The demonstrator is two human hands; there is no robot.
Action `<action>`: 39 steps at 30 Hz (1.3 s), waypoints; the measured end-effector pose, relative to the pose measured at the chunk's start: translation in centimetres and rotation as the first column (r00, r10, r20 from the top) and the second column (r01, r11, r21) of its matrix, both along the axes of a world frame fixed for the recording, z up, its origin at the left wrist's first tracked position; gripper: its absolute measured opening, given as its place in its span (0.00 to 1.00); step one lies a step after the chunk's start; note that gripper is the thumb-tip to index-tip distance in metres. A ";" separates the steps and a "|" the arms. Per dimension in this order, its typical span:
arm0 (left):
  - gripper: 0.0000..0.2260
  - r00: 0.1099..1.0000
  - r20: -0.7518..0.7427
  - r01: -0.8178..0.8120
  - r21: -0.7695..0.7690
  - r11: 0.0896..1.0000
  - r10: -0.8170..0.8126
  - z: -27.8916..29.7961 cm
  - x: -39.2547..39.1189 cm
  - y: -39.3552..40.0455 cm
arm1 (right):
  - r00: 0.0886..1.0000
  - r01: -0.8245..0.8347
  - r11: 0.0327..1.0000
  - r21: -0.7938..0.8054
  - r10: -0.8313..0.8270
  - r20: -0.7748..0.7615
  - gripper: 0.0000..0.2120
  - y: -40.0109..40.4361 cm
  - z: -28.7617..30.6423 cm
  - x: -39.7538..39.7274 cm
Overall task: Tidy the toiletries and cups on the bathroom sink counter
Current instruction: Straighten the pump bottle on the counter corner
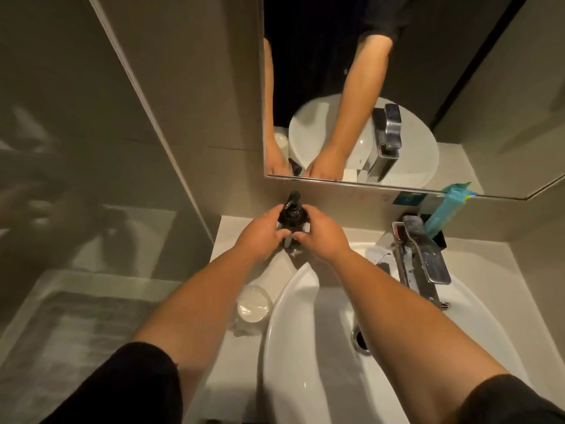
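Note:
A dark pump bottle (292, 216) stands upright on the white counter (232, 237) at the back left corner, just under the mirror. My left hand (263, 232) wraps its left side and my right hand (321, 237) wraps its right side, so most of the bottle's body is hidden. Only its black pump head and shoulder show above my fingers. A clear plastic-wrapped cup (253, 304) sits on the counter to the left of the basin, beside my left forearm.
The white basin (308, 347) fills the lower middle, with a chrome tap (425, 258) at its back right. A teal packet (449, 206) leans in a black holder behind the tap. A mirror (458, 87) hangs above. A glass partition stands at the left.

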State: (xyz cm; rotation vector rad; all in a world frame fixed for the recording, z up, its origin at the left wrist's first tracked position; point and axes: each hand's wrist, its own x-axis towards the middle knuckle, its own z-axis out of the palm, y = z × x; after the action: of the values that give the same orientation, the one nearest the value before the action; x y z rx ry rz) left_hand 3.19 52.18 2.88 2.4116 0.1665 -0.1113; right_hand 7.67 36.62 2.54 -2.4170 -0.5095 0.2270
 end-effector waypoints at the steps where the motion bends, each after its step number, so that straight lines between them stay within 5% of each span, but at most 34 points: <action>1: 0.25 1.000 -0.006 0.011 -0.011 1.000 -0.011 -0.3 0.4 0.0 | 1.000 0.011 1.000 -0.004 -0.011 -0.001 0.24 0.0 -0.3 0.3; 26: 0.31 0.999 0.008 -0.034 0.073 0.997 0.034 -0.7 0.9 0.7 | 0.999 0.042 0.996 -0.079 -0.044 -0.020 0.31 0.2 1.3 0.2; 30: 0.33 0.998 -0.046 -0.046 0.139 0.989 0.053 1.1 -1.0 0.9 | 0.998 0.043 0.979 -0.198 -0.033 0.050 0.38 -1.1 3.5 -1.3; 39: 0.28 0.999 0.034 -0.036 0.442 0.896 0.023 5.1 -8.4 -0.3 | 0.946 -0.171 0.922 -0.347 0.252 0.204 0.29 -2.3 6.8 -6.1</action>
State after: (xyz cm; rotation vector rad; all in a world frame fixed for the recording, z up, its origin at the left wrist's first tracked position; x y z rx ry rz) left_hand -5.16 51.91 7.99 2.8641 0.2368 -0.0263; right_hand 1.56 34.32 9.36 -2.7283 -0.9146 0.1098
